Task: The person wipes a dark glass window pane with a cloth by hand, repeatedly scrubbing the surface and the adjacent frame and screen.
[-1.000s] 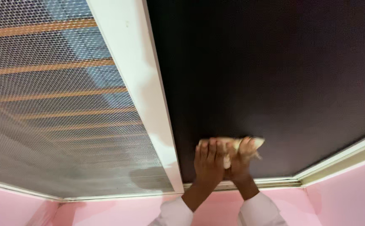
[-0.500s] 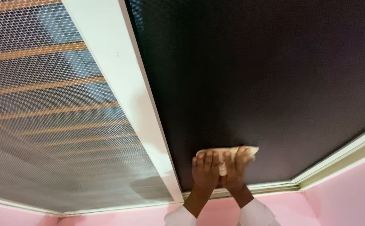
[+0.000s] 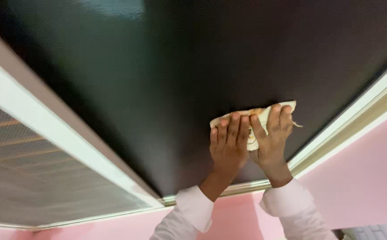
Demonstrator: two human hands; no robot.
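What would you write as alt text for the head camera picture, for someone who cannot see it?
Two hands, the left hand and the right hand, press a pale folded cloth flat against a dark window screen. White sleeves cover both wrists, a white frame runs to the left, and a pink wall lies below.

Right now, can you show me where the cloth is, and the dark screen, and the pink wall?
cloth (image 3: 287,106), head view, on its upper right corner above the fingers.
dark screen (image 3: 202,58), head view, on the bare mesh above the hands.
pink wall (image 3: 362,178), head view, on the plain stretch at right.
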